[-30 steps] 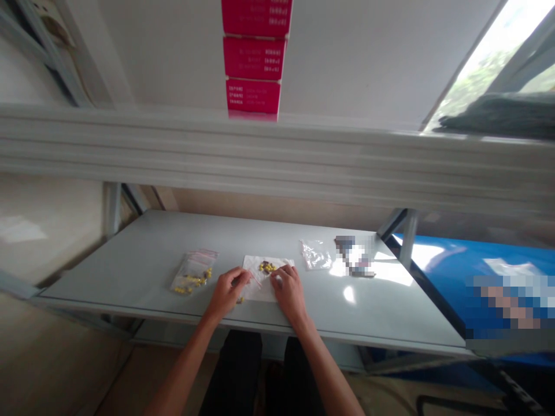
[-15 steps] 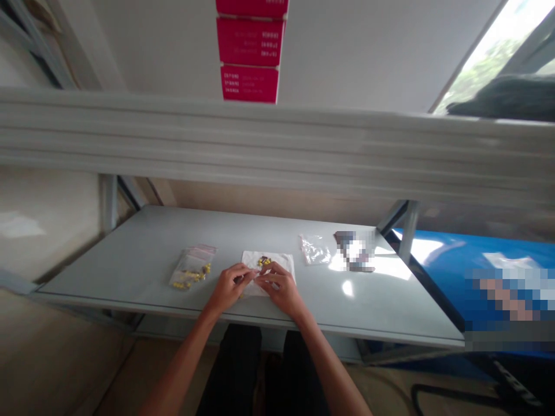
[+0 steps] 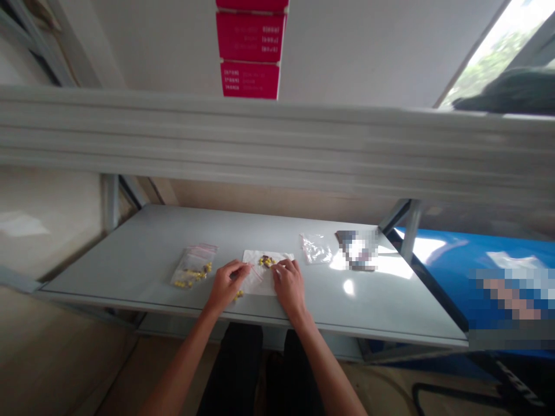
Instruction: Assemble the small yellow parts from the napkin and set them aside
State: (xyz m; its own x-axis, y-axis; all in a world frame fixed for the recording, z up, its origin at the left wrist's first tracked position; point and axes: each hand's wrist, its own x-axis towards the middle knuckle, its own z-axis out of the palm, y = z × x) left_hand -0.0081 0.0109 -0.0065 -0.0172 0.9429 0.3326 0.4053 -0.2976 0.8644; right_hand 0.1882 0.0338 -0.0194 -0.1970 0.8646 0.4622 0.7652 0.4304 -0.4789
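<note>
My left hand [image 3: 226, 284] pinches a small clear zip bag [image 3: 256, 273] with red lines along its edge, over a white cloth or paper sheet [image 3: 260, 286]. On that sheet lies a small pile of yellow and dark brown pieces [image 3: 266, 261]. At the pile's right side is my right hand [image 3: 289, 283], fingers curled and tips together at the pieces; what they hold is hidden. A few loose yellow pieces [image 3: 238, 295] rest on the table beside my left wrist.
To the left lies a clear zip bag with yellow and brown pieces [image 3: 193, 268]. An apparently unfilled clear bag [image 3: 316, 248] and a blurred-out item [image 3: 356, 249] are on the right of the grey table [image 3: 143, 254]. A shelf beam [image 3: 277, 144] crosses above, with red boxes [image 3: 250, 78] behind it.
My hands have moved apart. The right one has left the small bag and shifted right to the pile, while the left keeps the bag, whose red lines now show.
</note>
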